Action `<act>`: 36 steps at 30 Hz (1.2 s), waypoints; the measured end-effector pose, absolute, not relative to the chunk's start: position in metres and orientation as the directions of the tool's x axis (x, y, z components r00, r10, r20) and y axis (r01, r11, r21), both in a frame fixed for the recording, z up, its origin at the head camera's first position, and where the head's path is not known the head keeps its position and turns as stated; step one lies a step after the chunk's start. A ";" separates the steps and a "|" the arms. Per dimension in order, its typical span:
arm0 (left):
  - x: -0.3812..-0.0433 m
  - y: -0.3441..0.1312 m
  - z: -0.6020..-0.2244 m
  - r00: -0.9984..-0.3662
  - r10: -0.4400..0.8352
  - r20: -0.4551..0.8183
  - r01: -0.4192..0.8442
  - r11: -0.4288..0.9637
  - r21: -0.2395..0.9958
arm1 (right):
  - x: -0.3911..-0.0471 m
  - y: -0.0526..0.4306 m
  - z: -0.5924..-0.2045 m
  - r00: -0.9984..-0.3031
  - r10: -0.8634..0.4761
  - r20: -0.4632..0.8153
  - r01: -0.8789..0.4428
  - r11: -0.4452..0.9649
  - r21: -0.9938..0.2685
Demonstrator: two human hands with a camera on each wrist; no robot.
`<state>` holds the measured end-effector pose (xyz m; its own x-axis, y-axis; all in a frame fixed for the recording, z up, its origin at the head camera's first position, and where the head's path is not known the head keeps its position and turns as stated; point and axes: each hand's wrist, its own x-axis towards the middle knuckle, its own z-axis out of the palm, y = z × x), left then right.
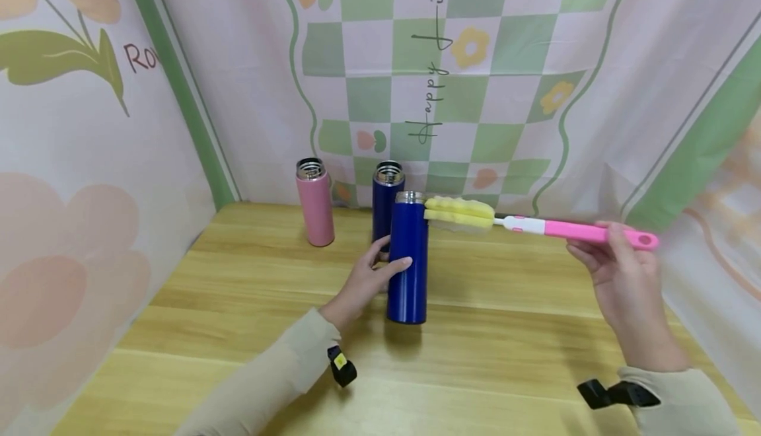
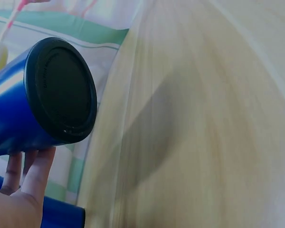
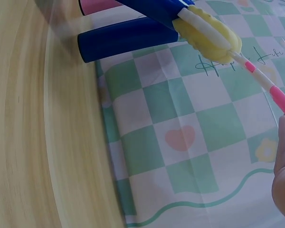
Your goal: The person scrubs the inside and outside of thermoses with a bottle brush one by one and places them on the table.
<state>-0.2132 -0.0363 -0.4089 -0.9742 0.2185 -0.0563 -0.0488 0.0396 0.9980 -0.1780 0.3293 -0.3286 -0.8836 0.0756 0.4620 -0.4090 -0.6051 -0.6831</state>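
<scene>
My left hand (image 1: 370, 277) grips a blue vacuum flask (image 1: 408, 264) around its body and holds it raised off the table, its lidless steel mouth upward. The flask's dark base (image 2: 61, 90) faces the left wrist view. In my right hand (image 1: 630, 277) is a bottle brush (image 1: 571, 230), pinched by its pink handle and held nearly level. Its yellow sponge head (image 1: 460, 213) is beside the flask's neck; the right wrist view shows it close against the mouth rim, outside the opening as far as I can see.
A second blue flask (image 1: 386, 188), lidless, stands behind the held one and is partly hidden by it. Further left stands a pink flask (image 1: 317, 208), also uncapped. The wooden table (image 1: 255, 317) ends at a patterned curtain (image 1: 475, 145) behind.
</scene>
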 end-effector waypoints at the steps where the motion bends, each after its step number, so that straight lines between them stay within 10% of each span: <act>1: -0.213 -0.036 -0.409 -0.974 0.217 -0.062 -0.056 0.035 0.998 | -0.178 0.329 -0.328 -0.883 0.073 0.464 -0.411 -0.598 -0.688; 27: -0.214 -0.037 -0.404 -0.973 0.231 0.007 -0.022 -0.123 0.992 | -0.173 0.353 -0.348 -0.836 -0.203 0.509 -0.248 -0.688 -0.681; 36: -0.214 -0.039 -0.405 -0.963 0.267 0.032 -0.004 -0.133 0.991 | -0.170 0.358 -0.357 -0.826 -0.313 0.468 -0.264 -0.519 -0.813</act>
<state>-0.2141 -0.0387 -0.4053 -0.9631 0.2673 0.0320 -0.0039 -0.1327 0.9911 -0.1702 0.3584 -0.3571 -0.8261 -0.3132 0.4685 -0.2639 -0.5195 -0.8127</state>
